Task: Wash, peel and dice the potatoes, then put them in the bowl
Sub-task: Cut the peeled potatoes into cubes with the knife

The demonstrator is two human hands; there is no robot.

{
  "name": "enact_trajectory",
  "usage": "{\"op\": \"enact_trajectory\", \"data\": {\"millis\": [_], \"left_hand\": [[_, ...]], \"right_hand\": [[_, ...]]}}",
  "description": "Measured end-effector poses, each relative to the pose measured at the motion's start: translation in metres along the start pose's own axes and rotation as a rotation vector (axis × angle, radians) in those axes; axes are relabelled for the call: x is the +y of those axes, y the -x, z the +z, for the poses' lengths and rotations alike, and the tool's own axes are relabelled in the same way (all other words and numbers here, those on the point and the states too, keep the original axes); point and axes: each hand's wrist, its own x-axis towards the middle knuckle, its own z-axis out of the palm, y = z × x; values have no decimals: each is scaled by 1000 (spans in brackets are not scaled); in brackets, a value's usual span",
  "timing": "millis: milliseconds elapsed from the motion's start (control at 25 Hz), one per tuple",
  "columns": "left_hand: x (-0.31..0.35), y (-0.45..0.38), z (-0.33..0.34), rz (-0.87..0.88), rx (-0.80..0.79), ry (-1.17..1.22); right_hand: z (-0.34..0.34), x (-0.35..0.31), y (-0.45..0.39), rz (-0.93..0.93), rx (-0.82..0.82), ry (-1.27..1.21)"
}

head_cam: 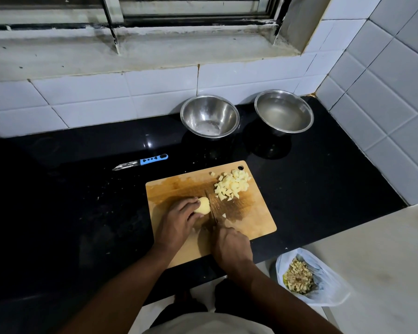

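Right hand (232,247) sat nearest, low at the near edge of the cutting board (251,220), fingers wrapped around the knife handle. Knife (211,208) blade ran away from the person, roughly front to back across the board, edge down just right of the potato piece.

Left hand (176,220) was a bit farther in, fingers curled over the peeled potato piece (203,205), pinning it to the board. Only its right end showed past the fingertips, touching or almost touching the blade; hard to tell which.

Key relation: potato lay left of the blade, its long axis apparently crosswise to it, so the next cut probably takes a slice off the exposed right end. Left fingertips were close to the blade line; that looked like the risk.

Diced pile (232,185) sat at the far right corner of the board, one stray cube (224,215) just right of the blade.

Beyond the board stood two steel bowls: left bowl (209,116) apparently holding nothing, right bowl (284,112) holding water. Peeler (140,162) lay on the black bench (82,189), left of the board. Plastic bag of peels (299,277) hung below the bench edge at right.

Dicing looked partway done; nothing in the bowl yet.
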Motion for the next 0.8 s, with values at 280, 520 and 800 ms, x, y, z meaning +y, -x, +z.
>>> {"op": "enact_trajectory", "data": {"millis": [280, 520, 800], "left_hand": [[-5, -5, -12, 101, -66, -28], [-23, -32, -19, 501, -177, -207], [-27, -43, -14, 591, -211, -206]], "right_hand": [[-2, 3, 1, 119, 38, -244], [5, 0, 1, 191, 71, -477], [9, -2, 1, 60, 142, -311]]}}
